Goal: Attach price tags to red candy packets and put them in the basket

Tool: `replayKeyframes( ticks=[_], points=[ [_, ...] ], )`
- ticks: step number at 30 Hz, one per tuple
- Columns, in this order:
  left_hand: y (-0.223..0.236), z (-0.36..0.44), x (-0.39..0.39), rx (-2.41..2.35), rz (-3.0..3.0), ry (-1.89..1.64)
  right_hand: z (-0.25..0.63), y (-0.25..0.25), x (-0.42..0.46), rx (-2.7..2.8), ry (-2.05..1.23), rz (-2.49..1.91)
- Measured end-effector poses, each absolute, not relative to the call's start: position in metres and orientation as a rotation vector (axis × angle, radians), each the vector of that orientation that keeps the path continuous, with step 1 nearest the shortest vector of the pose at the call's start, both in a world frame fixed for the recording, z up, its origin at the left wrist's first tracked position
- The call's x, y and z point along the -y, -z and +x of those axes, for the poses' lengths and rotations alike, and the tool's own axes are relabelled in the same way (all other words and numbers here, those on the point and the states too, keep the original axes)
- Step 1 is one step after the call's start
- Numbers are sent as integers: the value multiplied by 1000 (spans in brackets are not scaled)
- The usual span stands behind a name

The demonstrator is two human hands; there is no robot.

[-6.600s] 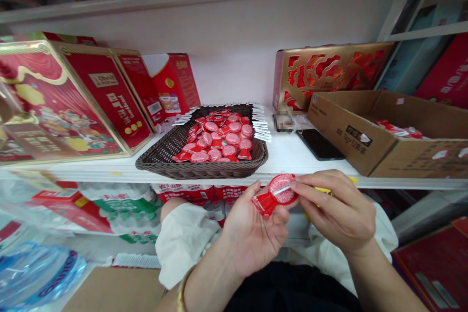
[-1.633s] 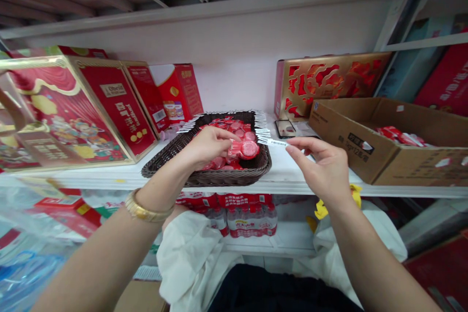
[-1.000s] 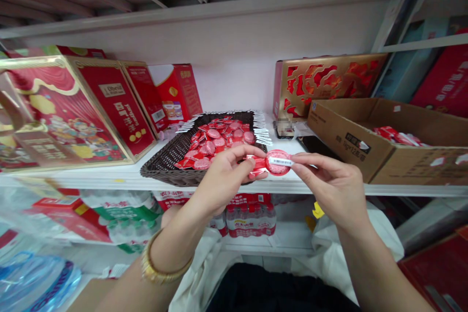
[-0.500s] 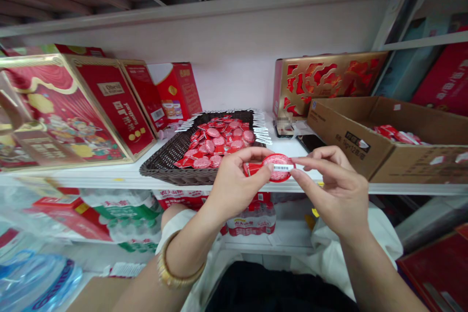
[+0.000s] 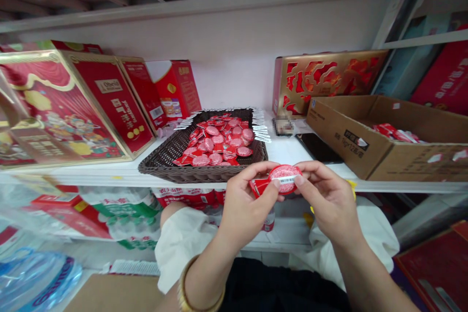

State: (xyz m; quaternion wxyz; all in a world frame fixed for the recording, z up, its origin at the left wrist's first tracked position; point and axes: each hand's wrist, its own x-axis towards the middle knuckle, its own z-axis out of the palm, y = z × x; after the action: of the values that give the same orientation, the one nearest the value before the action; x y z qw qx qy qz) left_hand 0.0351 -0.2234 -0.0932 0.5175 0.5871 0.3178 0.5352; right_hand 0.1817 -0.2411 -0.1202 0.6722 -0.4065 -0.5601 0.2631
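Between my two hands is a round candy in a red wrapper [image 5: 283,171], with a white barcode sticker [image 5: 287,180] across its face. My left hand [image 5: 250,204] pinches its left side, thumb on the sticker's left end. On the opposite side my right hand [image 5: 325,204] grips the edge, with its thumb pressed on the sticker's right end. Behind them a dark woven basket [image 5: 164,170] holds a heap of similar red-wrapped candies [image 5: 219,141]. White strips [image 5: 260,124] line the basket's back and right rims.
A cardboard box [image 5: 340,139] with red packets stands at the right, beside a black phone [image 5: 318,147]. Red and gold gift boxes [image 5: 109,102] fill the shelf's left. A gold box [image 5: 329,78] leans at the back. Bottle packs [image 5: 124,209] sit below.
Both hands have come down slightly with the candy. My right hand has closed in from the sticker's right end and now grips the candy's edge, thumb on the sticker.
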Motion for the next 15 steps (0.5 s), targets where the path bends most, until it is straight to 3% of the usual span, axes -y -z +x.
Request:
replayKeyframes(
  ticks=[15],
  points=[
    [101,40,230,-874,1299,-1213,183,131,244,1227,-668,-920]
  ],
)
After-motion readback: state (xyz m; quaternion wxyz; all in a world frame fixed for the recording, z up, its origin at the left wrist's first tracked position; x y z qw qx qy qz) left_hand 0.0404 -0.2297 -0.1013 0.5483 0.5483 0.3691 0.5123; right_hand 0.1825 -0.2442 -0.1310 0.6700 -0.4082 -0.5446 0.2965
